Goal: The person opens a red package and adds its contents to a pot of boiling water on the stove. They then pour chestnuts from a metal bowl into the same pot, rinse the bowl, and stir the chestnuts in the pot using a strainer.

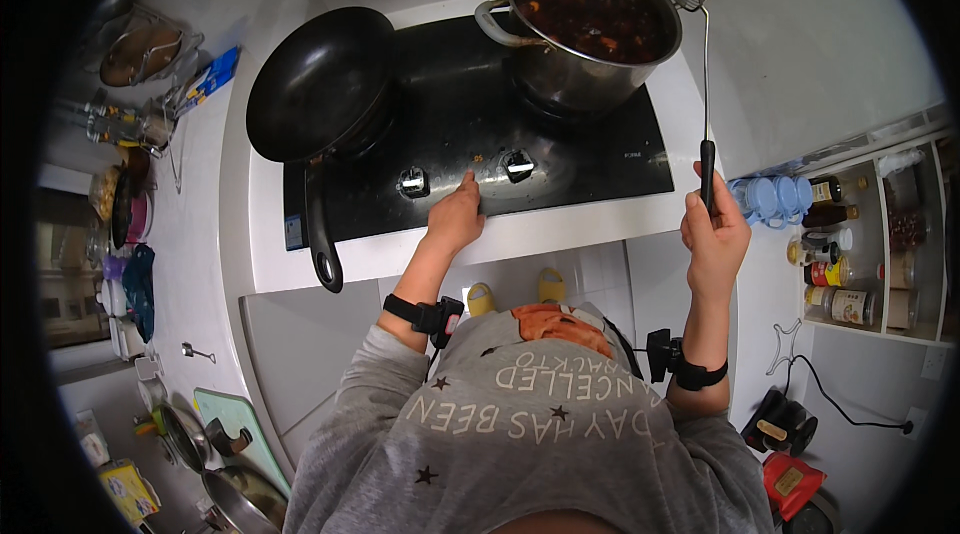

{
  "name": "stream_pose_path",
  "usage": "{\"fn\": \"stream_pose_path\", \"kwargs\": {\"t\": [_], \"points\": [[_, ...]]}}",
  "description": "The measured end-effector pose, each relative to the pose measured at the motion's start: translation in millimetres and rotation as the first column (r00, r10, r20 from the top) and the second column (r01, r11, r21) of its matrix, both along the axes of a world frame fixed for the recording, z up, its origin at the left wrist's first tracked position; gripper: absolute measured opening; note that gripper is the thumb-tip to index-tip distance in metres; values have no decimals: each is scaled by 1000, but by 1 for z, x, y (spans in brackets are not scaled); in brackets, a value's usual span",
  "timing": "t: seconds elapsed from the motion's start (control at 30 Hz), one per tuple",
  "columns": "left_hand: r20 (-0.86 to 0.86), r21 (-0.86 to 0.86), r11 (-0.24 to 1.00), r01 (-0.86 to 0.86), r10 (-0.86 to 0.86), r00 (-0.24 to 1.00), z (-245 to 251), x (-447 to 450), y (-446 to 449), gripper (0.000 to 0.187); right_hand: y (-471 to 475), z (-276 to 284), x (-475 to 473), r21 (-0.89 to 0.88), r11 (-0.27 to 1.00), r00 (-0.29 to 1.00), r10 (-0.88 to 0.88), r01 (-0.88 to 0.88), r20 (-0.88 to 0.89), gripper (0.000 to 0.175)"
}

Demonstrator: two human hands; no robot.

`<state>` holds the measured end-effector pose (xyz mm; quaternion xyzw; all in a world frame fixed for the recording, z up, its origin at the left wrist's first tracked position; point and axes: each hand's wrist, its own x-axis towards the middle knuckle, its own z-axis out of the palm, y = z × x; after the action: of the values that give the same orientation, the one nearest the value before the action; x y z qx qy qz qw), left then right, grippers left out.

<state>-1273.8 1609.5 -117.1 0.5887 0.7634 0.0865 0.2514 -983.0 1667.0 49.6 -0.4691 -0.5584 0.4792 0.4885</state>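
Note:
My left hand (455, 217) touches the black glass cooktop (442, 83) with its extended index finger, between two control knobs, just below a small lit orange display. The other fingers are curled and hold nothing that I can see. My right hand (716, 230) grips the black handle of a wire-mesh skimmer (706, 83), held upright at the cooktop's right side. The skimmer's basket is beside the far right rim of a steel pot (592, 80), which holds dark reddish-brown liquid with pieces in it. A black frying pan (319, 83) sits at the left, its handle over the front edge.
A shelf with bottles and jars (829, 256) stands on the right counter, beside light-blue lidded containers (772, 200). On the left counter lie a green-edged cutting board (240, 429), steel pans and a wire rack. Yellow slippers (551, 285) show on the floor.

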Motion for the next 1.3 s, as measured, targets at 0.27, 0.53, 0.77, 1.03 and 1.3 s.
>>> {"fn": "stream_pose_path", "kwargs": {"t": [0.27, 0.53, 0.77, 1.03, 1.3], "points": [[-13, 54, 999, -7, 8, 1000, -4, 1, 0, 45, -2, -10, 3, 38, 998, 992, -60, 56, 114, 41], [-54, 110, 994, 5, 1, 999, -6, 2, 2, 55, -9, -4, 5, 39, 999, 992, -42, 38, 117, 42], [-3, 10, 1000, 2, -2, 1000, 1, 3, 3, 44, -9, -3, 6, 26, 999, 994, -38, 35, 106, 42], [-7, 22, 1000, 3, -2, 1000, 0, 3, 3, 50, -9, -6, 6, 6, 1000, 997, -19, 19, 77, 42], [17, 46, 999, -8, 7, 1000, -4, 5, 0, 42, -11, -4, 6, 4, 1000, 998, -2, 2, 63, 42]]}}
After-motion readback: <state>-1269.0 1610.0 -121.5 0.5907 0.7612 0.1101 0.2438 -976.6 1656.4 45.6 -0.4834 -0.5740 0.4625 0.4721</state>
